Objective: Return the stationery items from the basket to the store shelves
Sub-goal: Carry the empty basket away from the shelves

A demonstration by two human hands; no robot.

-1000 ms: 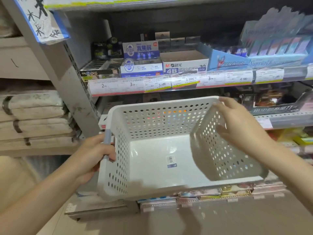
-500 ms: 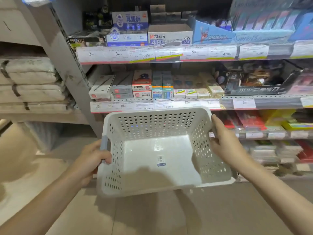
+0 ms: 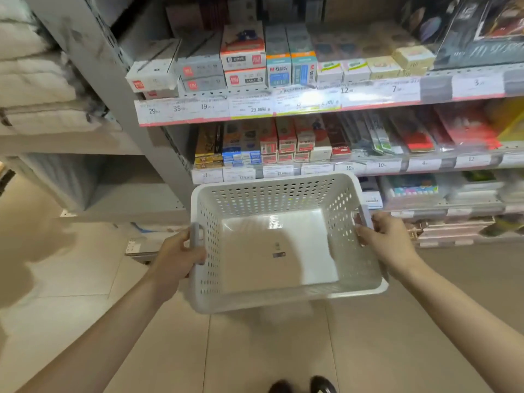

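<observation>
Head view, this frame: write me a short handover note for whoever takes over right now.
Left hand: closed on the basket's left handle.
Right hand: closed on the right handle.
Basket: held level in front of the store shelves, above the floor. Nothing is inside but a small sticker on its bottom.
Done: no stationery remains in the basket, so the returning appears finished.
Left: probably only to put the empty basket away; where it belongs is not visible.
</observation>
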